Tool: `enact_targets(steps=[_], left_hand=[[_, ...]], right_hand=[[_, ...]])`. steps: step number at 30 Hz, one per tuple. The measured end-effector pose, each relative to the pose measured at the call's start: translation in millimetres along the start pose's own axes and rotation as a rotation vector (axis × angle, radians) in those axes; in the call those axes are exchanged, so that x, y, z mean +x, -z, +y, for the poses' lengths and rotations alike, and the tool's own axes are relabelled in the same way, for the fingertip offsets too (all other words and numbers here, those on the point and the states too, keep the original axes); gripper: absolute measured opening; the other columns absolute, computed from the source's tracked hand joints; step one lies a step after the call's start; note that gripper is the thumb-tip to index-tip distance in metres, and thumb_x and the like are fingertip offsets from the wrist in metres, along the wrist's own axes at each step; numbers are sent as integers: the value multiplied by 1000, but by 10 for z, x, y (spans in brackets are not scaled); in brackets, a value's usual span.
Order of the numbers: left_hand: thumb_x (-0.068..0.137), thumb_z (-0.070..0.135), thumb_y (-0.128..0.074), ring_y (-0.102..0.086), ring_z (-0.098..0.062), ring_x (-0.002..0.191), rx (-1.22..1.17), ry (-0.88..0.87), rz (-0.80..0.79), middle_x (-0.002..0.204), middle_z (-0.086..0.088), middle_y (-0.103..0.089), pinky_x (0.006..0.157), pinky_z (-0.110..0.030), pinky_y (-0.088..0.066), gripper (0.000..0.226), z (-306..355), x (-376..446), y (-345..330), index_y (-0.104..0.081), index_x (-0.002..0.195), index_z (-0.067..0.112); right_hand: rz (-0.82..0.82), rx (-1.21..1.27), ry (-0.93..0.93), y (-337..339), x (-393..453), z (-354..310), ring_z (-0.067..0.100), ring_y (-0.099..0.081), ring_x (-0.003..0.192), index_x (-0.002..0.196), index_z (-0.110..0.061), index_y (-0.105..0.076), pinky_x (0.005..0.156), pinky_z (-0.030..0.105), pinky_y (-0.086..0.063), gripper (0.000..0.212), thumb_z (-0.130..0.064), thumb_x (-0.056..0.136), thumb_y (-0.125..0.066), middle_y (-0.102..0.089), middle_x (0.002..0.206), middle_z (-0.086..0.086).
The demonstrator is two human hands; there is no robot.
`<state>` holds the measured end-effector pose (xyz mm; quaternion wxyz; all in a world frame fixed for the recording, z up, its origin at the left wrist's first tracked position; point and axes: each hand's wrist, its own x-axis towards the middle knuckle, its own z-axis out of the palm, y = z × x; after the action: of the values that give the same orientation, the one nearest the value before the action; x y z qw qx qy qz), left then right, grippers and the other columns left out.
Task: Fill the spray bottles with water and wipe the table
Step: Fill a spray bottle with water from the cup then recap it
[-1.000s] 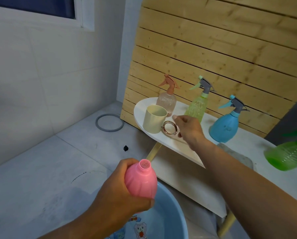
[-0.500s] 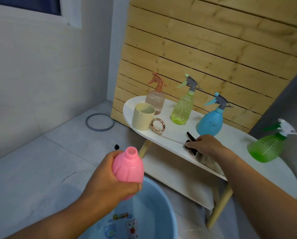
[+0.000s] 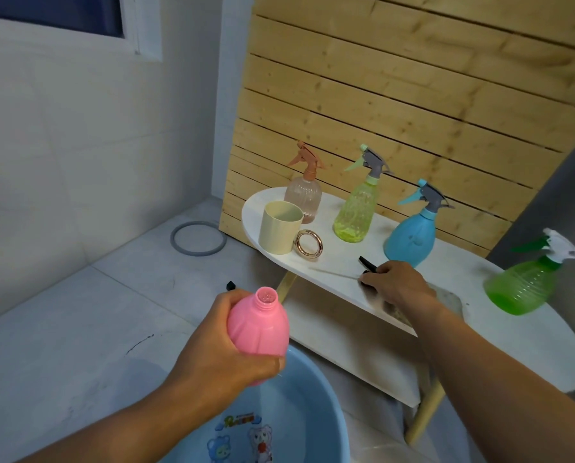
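Note:
My left hand [image 3: 219, 349] grips a pink bottle [image 3: 261, 324] with its neck uncapped, held upright over the rim of a blue basin [image 3: 316, 412]. On the white oval table [image 3: 529, 349], my right hand [image 3: 396, 284] is closed on a black spray head [image 3: 367, 265] whose thin white tube [image 3: 334, 273] lies along the tabletop. Four capped spray bottles stand behind: a brownish clear one [image 3: 304, 197], a yellow-green one [image 3: 356, 212], a blue one [image 3: 411, 237] and a green one [image 3: 523, 285].
A cream cup [image 3: 279, 230] with a rose-gold ring handle [image 3: 308, 243] stands at the table's left end. A grey cloth [image 3: 446, 297] lies under my right wrist. A grey ring [image 3: 199, 238] and a small black piece [image 3: 230, 285] lie on the tiled floor. Wooden slats back the table.
My right hand left the cup and moved right along the table onto the black spray head. The pink bottle stays in my left hand; the view shifted.

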<state>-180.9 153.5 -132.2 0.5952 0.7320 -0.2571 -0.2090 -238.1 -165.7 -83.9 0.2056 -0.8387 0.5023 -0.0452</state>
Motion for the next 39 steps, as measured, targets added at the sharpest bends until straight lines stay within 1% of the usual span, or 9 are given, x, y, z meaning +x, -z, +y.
enact_targets(steps=[6, 13, 16, 20, 25, 29, 32, 36, 39], left_hand=[[37, 45, -93, -62, -17, 99, -14, 10, -17, 113, 24, -56, 57, -20, -58, 94, -6, 17, 55, -41, 111, 69], [35, 46, -92, -62, -13, 98, 25, 25, -10, 112, 24, -56, 57, -20, -58, 93, -26, 29, 53, -42, 112, 63], [45, 37, -97, -62, -14, 98, 46, 24, -18, 113, 22, -56, 56, -19, -57, 91, -36, 17, 38, -42, 114, 60], [50, 31, -99, -62, -16, 98, 50, 25, -34, 115, 19, -55, 55, -17, -55, 92, -62, -3, 7, -43, 119, 54], [52, 27, -101, -60, -16, 99, 66, 16, -43, 115, 21, -53, 56, -17, -56, 93, -89, -39, 0, -43, 120, 53], [54, 28, -100, -60, -17, 99, 86, 20, -40, 116, 21, -52, 56, -16, -55, 93, -84, -40, 2, -41, 121, 51], [54, 29, -100, -60, -17, 100, 90, 17, -37, 116, 20, -52, 56, -16, -55, 92, -77, -40, 2, -41, 121, 51], [49, 34, -100, -61, -14, 98, 52, 0, -21, 113, 20, -55, 56, -17, -56, 91, -56, -38, 4, -42, 116, 56], [45, 39, -98, -63, -11, 95, 37, -22, 0, 109, 20, -57, 57, -21, -59, 90, -36, -17, 15, -42, 112, 61]], right_hand=[[52, 640, -94, 52, -147, 77, 23, -61, 71, 93, -17, -73, 60, 34, -49, 30, -37, 75, -85, -72, 92, 11], [-39, 1200, 193, 331, -794, -356, 23, -71, 83, 100, -10, -72, 85, 35, -59, 21, -10, 81, -81, -77, 96, 18], [87, 1165, 402, 421, -1077, -532, 19, -72, 89, 97, -18, -77, 87, 29, -56, 21, -17, 78, -86, -79, 89, 5], [416, 879, 707, 465, -1335, -598, 7, -64, 110, 100, -34, -77, 95, 21, -52, 27, -26, 77, -88, -63, 124, 2], [577, 637, 959, 464, -1518, -600, 18, -56, 126, 108, -22, -75, 103, 27, -48, 28, -22, 82, -84, -46, 137, 6], [722, 500, 1093, 446, -1582, -634, -17, -46, 119, 104, -11, -75, 98, 7, -37, 26, -11, 80, -85, -49, 132, 18], [710, 484, 1186, 330, -1644, -675, -21, -42, 121, 101, -5, -76, 97, 4, -36, 26, -4, 77, -86, -50, 128, 24], [551, 479, 1238, 125, -1709, -684, 18, -65, 113, 103, -6, -75, 98, 11, -44, 27, -4, 77, -86, -47, 132, 22], [450, 463, 1248, 18, -1733, -670, 23, -68, 109, 105, -7, -75, 97, 21, -52, 29, -7, 78, -87, -46, 136, 21]])
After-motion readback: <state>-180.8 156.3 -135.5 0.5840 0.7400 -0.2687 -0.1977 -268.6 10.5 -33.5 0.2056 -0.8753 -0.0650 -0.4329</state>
